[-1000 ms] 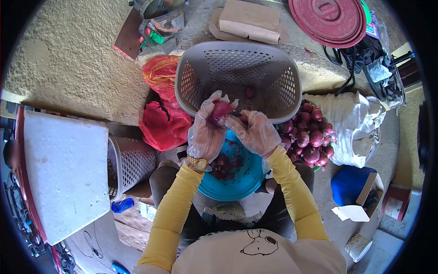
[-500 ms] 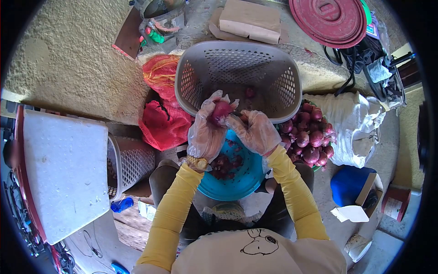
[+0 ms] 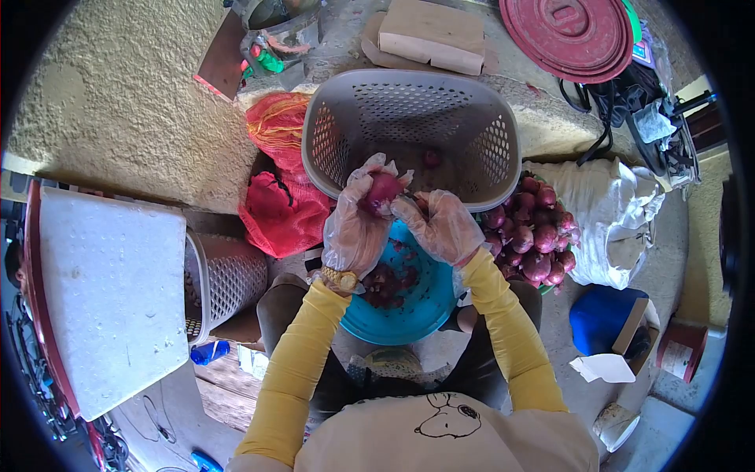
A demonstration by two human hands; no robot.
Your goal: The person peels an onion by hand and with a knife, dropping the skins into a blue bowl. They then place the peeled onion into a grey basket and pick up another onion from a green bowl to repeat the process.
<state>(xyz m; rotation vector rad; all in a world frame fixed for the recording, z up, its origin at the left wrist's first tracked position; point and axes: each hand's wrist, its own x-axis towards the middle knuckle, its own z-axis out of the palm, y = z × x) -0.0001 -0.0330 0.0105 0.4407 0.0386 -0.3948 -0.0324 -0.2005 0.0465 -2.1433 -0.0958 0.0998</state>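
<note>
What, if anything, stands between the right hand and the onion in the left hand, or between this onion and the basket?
Nothing visible does. The right hand is at the side of the onion, which the left hand holds, and the grey basket is open just beyond them.

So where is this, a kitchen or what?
Probably a home's yard or porch set up for onion work: a rough plastered wall, a heap of red onions and a big plastic basket.
</note>
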